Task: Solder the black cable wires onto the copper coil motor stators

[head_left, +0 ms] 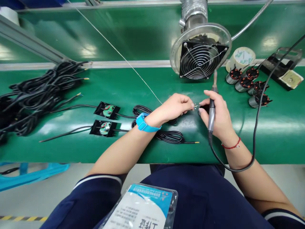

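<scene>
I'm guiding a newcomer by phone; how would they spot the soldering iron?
Find the wire-guarded fan above the green bench. Below its right side, the right hand holds the soldering iron. Unlike the squat motor stators farther right, it is slim and grey-handled, trailing a black cable.

Grey-and-black soldering iron (211,117) in the right hand (218,112), tip pointing away from the body — plus tiny shiny bits (196,106) at the left hand (178,106)'s fingertips (192,106), too small to ID.
</scene>
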A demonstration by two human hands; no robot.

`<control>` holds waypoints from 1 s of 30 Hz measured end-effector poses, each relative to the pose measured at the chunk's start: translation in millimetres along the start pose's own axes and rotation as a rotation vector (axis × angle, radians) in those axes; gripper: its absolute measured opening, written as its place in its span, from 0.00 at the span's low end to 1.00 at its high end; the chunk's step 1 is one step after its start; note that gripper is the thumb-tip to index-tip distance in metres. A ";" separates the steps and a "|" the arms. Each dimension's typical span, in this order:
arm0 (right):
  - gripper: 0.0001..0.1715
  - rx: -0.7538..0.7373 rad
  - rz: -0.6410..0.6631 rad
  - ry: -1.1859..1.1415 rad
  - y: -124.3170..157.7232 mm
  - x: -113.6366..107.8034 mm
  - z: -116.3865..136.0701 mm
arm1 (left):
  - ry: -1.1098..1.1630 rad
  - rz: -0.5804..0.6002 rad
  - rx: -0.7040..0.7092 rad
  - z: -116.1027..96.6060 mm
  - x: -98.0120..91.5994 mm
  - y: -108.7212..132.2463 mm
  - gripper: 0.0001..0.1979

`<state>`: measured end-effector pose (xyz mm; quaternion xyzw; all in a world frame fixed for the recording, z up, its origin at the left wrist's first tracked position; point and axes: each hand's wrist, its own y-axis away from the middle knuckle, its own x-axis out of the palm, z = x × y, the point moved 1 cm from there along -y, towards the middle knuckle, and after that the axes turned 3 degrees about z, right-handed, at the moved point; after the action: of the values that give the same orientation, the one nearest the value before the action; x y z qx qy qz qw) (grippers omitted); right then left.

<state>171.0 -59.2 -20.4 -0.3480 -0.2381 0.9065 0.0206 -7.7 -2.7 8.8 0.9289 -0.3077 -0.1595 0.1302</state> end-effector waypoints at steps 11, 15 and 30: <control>0.13 0.035 -0.334 -0.033 48.9 -25.1 22.5 | -0.190 -0.108 0.078 -0.8 12.4 0.2 0.09; 0.09 -0.008 -0.372 0.009 55.7 -21.5 20.7 | -0.233 -0.116 0.100 0.3 11.4 1.1 0.09; 0.08 -0.007 -0.309 -0.037 53.1 -21.7 22.9 | -0.258 -0.143 0.060 -3.0 11.1 3.4 0.09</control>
<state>179.5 -120.2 -15.8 -0.2903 -0.2925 0.8980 0.1542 0.0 -11.8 10.3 0.9238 -0.2594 -0.2771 0.0501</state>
